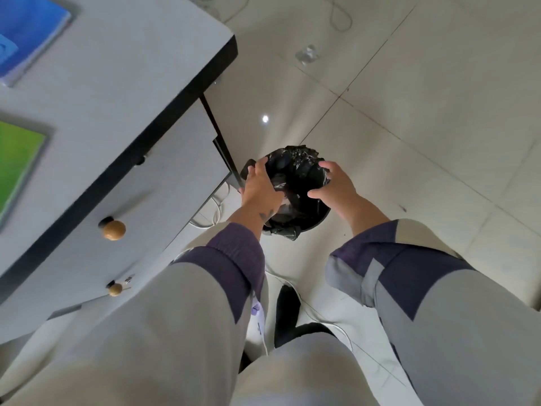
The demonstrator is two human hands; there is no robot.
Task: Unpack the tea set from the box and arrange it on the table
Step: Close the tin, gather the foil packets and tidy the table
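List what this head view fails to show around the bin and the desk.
- Bin contents: the black liner and both hands, left hand, right hand, hide the inside of the bin.
- Blue item and green item on the desk: cut off by the left edge, blurred.
- Clear scrap on the floor: too small to identify.
- No tea set or box in view.

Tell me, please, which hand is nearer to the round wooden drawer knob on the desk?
Left. The left hand is at the bin's desk-side rim, closer to the knob; the right hand is over the bin's far side.
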